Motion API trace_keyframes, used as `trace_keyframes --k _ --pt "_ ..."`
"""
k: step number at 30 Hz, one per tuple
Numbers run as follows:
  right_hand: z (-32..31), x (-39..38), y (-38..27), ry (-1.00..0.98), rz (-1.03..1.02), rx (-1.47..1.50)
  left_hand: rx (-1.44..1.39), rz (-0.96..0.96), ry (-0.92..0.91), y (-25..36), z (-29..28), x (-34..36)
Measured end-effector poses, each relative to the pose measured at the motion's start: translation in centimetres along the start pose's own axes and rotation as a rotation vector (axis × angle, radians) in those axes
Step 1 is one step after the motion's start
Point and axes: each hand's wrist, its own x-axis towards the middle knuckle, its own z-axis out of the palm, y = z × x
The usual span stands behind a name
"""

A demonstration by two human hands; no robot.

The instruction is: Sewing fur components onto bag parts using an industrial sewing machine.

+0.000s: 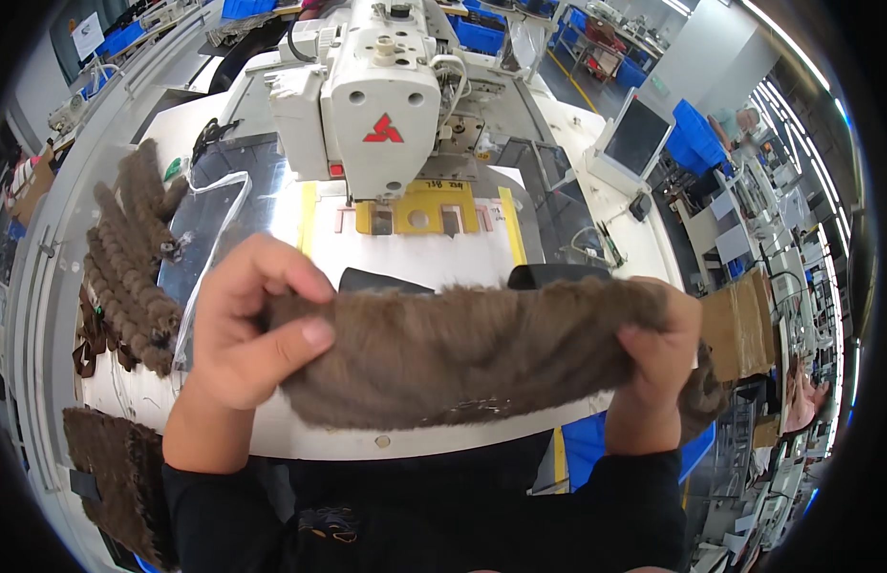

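My left hand [257, 334] and my right hand [658, 349] hold a long brown fur strip [472, 353] stretched sideways in front of me, gripping it at either end. Two dark flat pieces [558, 275] show just behind its upper edge; whether they are attached to it I cannot tell. Beyond it stands a white industrial sewing machine [367, 105], with a yellow template plate [381, 218] and white sheet [357, 253] beneath the head. Part of the fingers on both hands is hidden by the fur.
Rolled fur pieces [138, 267] lie at the left, a flat fur piece [114, 477] at the lower left. A screen [630, 134], blue bins [696, 134] and cardboard [739, 320] are at the right; a blue cover [582, 449] hangs below the table edge [348, 439]. Co-workers [801, 392] sit farther right.
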Motion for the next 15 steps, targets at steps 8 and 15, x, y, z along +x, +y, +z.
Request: trace_keyframes --k 8,15 --pt "1.3 1.1 13.6 -0.313 0.722 0.339 -0.023 -0.766 -0.194 -11.0 -4.3 -0.4" --pt "2.6 4.2 17.6 -0.529 0.734 0.134 0.191 -0.738 -0.349 -11.5 -3.7 1.5"
